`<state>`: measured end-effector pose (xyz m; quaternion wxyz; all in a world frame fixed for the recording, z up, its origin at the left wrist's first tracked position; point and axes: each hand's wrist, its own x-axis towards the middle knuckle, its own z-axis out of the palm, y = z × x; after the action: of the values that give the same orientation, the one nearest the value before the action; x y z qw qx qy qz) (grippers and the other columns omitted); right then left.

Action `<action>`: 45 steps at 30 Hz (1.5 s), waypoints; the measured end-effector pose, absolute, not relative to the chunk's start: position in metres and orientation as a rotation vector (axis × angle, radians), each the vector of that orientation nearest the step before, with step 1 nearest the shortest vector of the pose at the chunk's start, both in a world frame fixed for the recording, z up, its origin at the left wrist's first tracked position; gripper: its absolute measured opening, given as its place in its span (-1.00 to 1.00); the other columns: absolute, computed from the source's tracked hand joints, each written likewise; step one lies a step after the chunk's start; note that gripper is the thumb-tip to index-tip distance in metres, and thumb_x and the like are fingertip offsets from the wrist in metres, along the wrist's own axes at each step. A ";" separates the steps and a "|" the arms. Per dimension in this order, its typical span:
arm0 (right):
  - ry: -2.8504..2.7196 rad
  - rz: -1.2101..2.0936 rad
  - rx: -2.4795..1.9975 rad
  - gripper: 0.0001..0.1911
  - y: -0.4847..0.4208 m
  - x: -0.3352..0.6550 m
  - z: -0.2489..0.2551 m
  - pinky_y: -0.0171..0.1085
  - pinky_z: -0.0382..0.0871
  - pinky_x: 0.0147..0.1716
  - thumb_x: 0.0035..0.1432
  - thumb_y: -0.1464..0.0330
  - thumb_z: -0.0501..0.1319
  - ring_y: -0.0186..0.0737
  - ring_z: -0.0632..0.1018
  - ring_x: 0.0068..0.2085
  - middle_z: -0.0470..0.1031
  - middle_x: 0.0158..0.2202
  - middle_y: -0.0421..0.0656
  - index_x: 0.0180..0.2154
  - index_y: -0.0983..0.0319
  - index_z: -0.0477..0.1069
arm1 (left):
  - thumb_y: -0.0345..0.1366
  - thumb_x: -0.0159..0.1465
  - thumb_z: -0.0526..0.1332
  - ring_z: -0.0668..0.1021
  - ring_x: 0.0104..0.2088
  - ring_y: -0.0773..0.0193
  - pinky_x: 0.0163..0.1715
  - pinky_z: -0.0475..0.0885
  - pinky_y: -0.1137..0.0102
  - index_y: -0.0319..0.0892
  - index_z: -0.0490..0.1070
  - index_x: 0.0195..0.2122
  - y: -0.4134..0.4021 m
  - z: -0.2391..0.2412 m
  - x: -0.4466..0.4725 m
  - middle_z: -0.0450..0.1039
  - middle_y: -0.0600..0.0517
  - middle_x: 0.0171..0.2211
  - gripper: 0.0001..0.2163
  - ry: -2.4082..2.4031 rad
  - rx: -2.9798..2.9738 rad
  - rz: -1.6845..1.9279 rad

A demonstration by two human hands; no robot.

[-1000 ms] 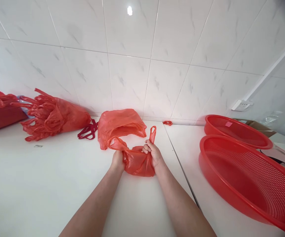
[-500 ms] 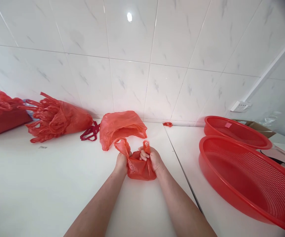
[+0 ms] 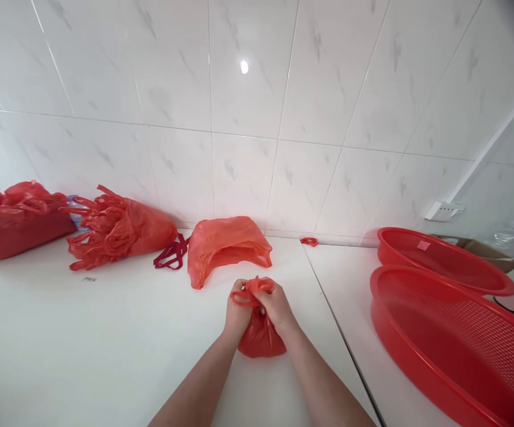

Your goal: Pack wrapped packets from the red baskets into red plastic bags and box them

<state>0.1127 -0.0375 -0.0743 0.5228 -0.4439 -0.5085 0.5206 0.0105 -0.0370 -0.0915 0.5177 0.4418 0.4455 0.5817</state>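
Observation:
A small red plastic bag (image 3: 262,341) with a rounded, filled lower part rests on the white table (image 3: 118,350) in front of me. My left hand (image 3: 238,311) is closed on its gathered top from the left, with a loop of handle hanging over the fingers. From the right, my right hand (image 3: 278,305) grips the twisted handles close beside it. The bag's neck is bunched between both hands, and its contents are hidden. Just beyond them lies another red plastic bag (image 3: 230,237), its mouth facing me.
At the left stand a bundle of red bags (image 3: 136,231), a dark red strap (image 3: 172,252) and a red bag-filled holder (image 3: 21,234). Two red baskets (image 3: 417,344) occupy the right side, below a wall socket (image 3: 444,210). A seam (image 3: 341,329) runs between the tables.
My hands have come together, drawing the bag's two handles from apart into one bunched neck. The whole view has shifted, so the scene sits lower and slightly further right.

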 end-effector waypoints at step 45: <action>-1.453 1.164 -1.101 -0.76 -0.021 0.145 -0.094 -0.32 0.31 -0.43 -0.09 0.41 0.23 -0.31 0.42 -0.43 0.44 -0.47 -0.28 -0.27 0.17 0.46 | -0.17 0.27 0.06 0.50 -0.22 0.23 -0.14 0.33 0.39 -0.15 0.47 -0.28 -0.038 -0.082 0.006 0.50 -0.01 -0.28 -0.76 1.125 1.387 1.489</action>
<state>0.1454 -0.0212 -0.0940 0.4698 -0.4494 -0.5930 0.4751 0.0064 -0.0383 -0.0820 0.3972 0.5474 0.4440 0.5877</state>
